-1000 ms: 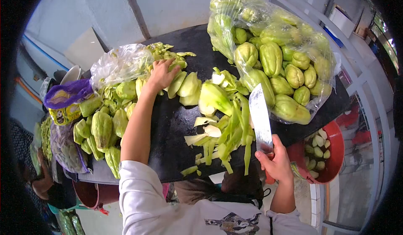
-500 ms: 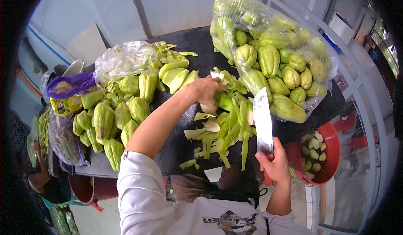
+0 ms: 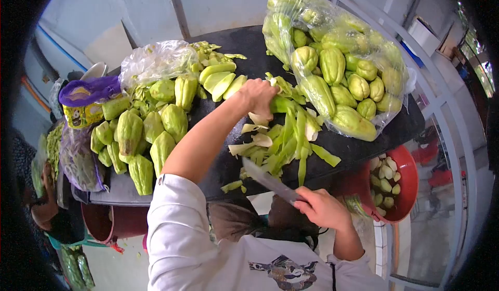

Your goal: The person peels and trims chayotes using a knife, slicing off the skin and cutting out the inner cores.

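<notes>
My right hand [image 3: 323, 208] is closed on the handle of a knife [image 3: 270, 180], whose blade points up and left over the table's front edge. My left hand [image 3: 258, 97] reaches to the middle of the table, its fingers curled at the upper left of a heap of green peelings [image 3: 291, 135]; what they hold, if anything, is hidden. Just left of that hand lie pale green cut slices [image 3: 221, 83]. Whole chayotes [image 3: 332, 66] fill a clear plastic bag at the back right. More chayotes [image 3: 129, 132] are piled on the left.
A crumpled clear bag [image 3: 156, 65] lies at the back left, near a purple net bag [image 3: 80, 158]. Below the table's right side stands a red bucket [image 3: 410, 184] holding pale pieces. Another red bucket [image 3: 99, 223] is below left. Another person's arm [image 3: 46, 202] shows at far left.
My left hand has moved right, from the slices to the peelings. The knife has swung from upright to slanting left and is lower. A strip of peel now lies farther right.
</notes>
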Demonstrator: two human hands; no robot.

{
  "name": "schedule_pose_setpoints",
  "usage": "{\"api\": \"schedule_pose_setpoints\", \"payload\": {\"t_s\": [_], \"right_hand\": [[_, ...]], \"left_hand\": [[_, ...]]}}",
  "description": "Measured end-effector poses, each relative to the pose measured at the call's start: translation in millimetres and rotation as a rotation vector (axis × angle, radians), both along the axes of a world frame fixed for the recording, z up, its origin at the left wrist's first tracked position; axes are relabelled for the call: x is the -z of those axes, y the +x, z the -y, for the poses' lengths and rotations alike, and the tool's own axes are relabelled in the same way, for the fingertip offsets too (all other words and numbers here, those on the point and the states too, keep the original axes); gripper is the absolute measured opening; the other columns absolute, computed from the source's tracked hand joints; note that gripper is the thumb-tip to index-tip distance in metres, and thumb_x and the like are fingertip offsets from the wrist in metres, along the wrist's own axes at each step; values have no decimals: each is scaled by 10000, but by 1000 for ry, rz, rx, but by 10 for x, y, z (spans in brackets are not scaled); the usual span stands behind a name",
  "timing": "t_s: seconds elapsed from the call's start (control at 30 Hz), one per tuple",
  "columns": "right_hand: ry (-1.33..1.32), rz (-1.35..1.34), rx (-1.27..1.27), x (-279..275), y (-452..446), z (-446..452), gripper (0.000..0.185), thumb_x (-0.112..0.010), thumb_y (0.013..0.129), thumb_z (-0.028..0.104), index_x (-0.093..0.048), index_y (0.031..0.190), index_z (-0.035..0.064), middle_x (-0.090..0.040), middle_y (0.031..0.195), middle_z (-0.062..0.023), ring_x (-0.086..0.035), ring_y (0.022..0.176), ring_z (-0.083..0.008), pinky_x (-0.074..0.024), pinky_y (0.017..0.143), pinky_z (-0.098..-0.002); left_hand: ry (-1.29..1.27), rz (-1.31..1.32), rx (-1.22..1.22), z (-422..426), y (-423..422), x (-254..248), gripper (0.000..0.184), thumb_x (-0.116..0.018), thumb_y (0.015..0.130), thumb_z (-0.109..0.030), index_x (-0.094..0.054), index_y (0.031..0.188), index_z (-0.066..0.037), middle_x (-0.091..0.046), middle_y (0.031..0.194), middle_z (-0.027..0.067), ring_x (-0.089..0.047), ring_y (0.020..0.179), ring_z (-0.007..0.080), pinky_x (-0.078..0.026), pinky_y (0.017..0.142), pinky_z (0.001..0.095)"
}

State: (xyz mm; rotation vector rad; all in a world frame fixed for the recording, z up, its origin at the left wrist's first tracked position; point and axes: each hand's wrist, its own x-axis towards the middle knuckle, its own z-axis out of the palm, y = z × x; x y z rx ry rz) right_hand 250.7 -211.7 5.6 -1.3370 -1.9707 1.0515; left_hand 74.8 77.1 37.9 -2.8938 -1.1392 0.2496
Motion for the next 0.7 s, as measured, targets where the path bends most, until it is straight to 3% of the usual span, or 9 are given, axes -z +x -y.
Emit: {"api": "schedule_pose_setpoints", "payload": {"t_s": [0.03, 0.13, 0.23, 0.33, 0.4, 0.47, 0.53, 0.6, 0.7], "right_hand": [[-8, 55, -71, -22, -32, -12, 170, -630, 919, 147, -552, 994, 16, -639, 734, -230, -624, 630, -434, -477, 566, -463], [-30, 200, -202, -212, -148, -164, 172, -590, 940, 182, -529, 991, 30, -648, 771, -252, -628, 748, -470, -493, 623, -543], [71, 362, -185, -119, -162, -348, 164, -623, 921, 187, -553, 958, 44, -606, 666, -240, -612, 686, -463, -468, 576, -522], [-1, 348, -115, -211, -62, -654, 145, -636, 903, 182, -588, 959, 57, -627, 703, -243, -621, 708, -459, -490, 595, -527], [146, 435, -24, -195, 48, -818, 146, -639, 903, 187, -606, 968, 61, -633, 713, -242, -629, 718, -459, -500, 610, -532], [137, 499, 20, -203, 126, -1018, 149, -635, 907, 186, -621, 983, 58, -637, 745, -256, -630, 756, -463, -500, 641, -544], [182, 552, 105, -242, 151, -1163, 156, -617, 918, 180, -611, 978, 36, -635, 765, -269, -619, 787, -479, -496, 665, -549], [169, 613, 151, -227, 210, -1349, 164, -586, 939, 181, -591, 978, 22, -652, 804, -275, -642, 817, -472, -513, 710, -555], [200, 541, 154, -314, 163, -1280, 167, -571, 949, 179, -578, 973, 14, -644, 797, -273, -625, 805, -484, -498, 714, -559]], "left_hand": [[45, -19, 4, -2, 3, -1, 708, -804, 592, -454, -636, 1166, -74, -694, 982, 158, -683, 948, 340, -567, 818, 429], [110, -44, 17, 9, 33, -48, 691, -813, 584, -452, -636, 1115, -47, -692, 979, 164, -691, 901, 311, -569, 794, 417], [124, -45, -15, -6, -3, -101, 696, -805, 582, -453, -629, 1119, -47, -688, 982, 173, -689, 908, 331, -569, 800, 429], [98, 288, -92, -82, -168, -302, 724, -806, 544, -429, -611, 1114, -28, -688, 977, 205, -667, 917, 406, -551, 813, 476], [38, 560, -130, -161, -324, -425, 731, -783, 555, -386, -608, 1155, -7, -690, 1021, 223, -674, 938, 386, -542, 836, 447], [28, 934, -84, -172, -493, -514, 671, -743, 590, -364, -632, 1120, 33, -690, 947, 271, -700, 871, 365, -558, 812, 421], [-1, 1132, -112, -93, -610, -609, 687, -736, 625, -316, -597, 1171, 76, -697, 964, 219, -695, 827, 304, -555, 803, 382], [-235, 1404, -202, -52, -735, -578, 659, -699, 687, -268, -555, 1232, 73, -684, 992, 182, -685, 795, 277, -557, 769, 364], [-646, 1719, -103, 159, -901, -672, 518, -530, 805, -216, -469, 1262, 20, -653, 929, 174, -684, 767, 275, -571, 655, 367]]}}
